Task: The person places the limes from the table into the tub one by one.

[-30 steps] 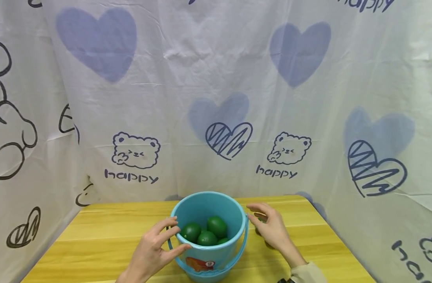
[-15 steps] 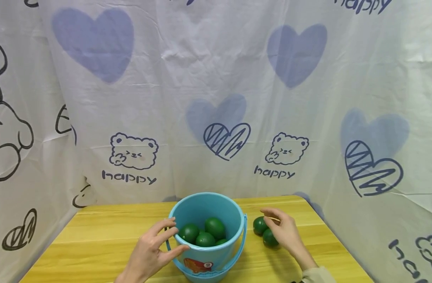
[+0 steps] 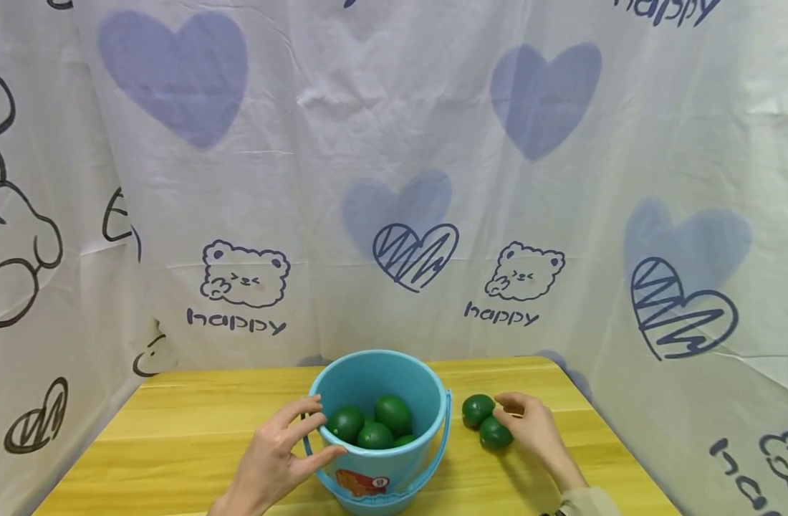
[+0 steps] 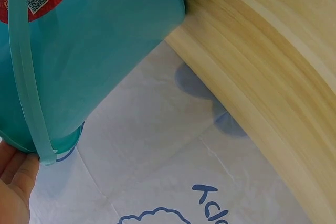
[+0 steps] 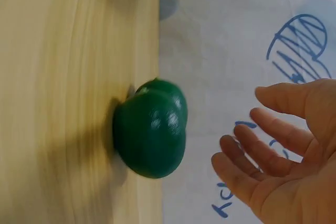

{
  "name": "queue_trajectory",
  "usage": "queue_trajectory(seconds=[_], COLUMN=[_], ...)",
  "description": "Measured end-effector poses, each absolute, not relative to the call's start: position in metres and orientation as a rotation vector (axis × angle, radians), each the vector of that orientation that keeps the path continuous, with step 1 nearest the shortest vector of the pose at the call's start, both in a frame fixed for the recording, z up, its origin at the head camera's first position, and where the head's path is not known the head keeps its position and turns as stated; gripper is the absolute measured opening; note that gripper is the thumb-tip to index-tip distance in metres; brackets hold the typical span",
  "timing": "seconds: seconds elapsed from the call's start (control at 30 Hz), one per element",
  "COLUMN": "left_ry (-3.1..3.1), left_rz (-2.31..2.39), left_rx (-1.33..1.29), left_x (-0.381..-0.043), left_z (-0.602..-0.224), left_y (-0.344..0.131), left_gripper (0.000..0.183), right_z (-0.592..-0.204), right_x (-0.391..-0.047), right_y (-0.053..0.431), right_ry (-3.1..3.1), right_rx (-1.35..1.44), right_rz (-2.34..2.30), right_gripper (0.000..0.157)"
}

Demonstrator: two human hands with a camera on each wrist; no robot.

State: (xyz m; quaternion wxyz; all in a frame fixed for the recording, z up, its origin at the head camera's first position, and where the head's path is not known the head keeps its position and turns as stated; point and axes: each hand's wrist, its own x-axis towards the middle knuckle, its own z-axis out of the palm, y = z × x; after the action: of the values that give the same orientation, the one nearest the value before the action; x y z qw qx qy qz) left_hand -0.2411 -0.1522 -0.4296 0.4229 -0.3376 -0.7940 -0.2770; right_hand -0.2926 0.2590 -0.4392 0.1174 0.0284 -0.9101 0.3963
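Observation:
In the head view a light blue bucket [image 3: 378,473] stands upright, with several glossy dark green lime-like fruits [image 3: 392,414] inside. My left hand [image 3: 271,451] holds its rim at the left front, the fingers at the left side and the thumb spread towards the front. The left wrist view shows fingers [image 4: 22,179] right at the rim beside the handle [image 4: 23,72]. Right of the bucket, two more green fruits [image 3: 495,433] lie close together on the table. My right hand [image 3: 534,428] hovers by them, fingers gently curved. Its grasp is vacant in the right wrist view, the fruits [image 5: 149,135] beside the fingertips.
The yellow wood-grain table [image 3: 194,437] reaches back to a white cloth [image 3: 329,301] printed with hearts and bears. More cloth hangs at the left and right sides. The bucket's handle hangs down at its front.
My right hand has moved from beside the bucket's right rim further right and slightly down, uncovering the two fruits on the table. My left hand stays at the rim.

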Motion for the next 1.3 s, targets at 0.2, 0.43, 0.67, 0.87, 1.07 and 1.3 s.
queue_trajectory(seconds=[0.2, 0.43, 0.67, 0.87, 1.07, 1.3], left_ry=[-1.991, -1.99, -2.01, -2.015, -2.019, -2.018], left_rz=[-0.698, -0.703, -0.717, -0.717, -0.714, -0.716], left_rx=[-0.841, -0.838, -0.838, -0.831, -0.828, -0.831], left_x=[-0.241, -0.24, -0.24, -0.239, -0.24, -0.239], left_z=[-0.43, -0.431, -0.431, -0.431, -0.43, -0.43], left_y=[-0.153, -0.153, -0.153, -0.153, -0.153, -0.152], left_gripper=[0.039, 0.039, 0.038, 0.038, 0.038, 0.038], right_z=[-0.446, -0.454, -0.459, -0.463, -0.467, -0.473], right_x=[-0.302, -0.313, -0.317, -0.318, -0.319, -0.316], right_y=[0.263, 0.263, 0.265, 0.268, 0.272, 0.276], right_ry=[-2.782, -2.899, -3.017, -3.026, -3.016, -3.018], right_rx=[0.034, -0.003, -0.042, -0.014, -0.033, -0.104], right_rz=[1.051, 0.918, 0.916, 0.953, 1.002, 1.041], right_gripper=[0.034, 0.047, 0.066, 0.066, 0.069, 0.067])
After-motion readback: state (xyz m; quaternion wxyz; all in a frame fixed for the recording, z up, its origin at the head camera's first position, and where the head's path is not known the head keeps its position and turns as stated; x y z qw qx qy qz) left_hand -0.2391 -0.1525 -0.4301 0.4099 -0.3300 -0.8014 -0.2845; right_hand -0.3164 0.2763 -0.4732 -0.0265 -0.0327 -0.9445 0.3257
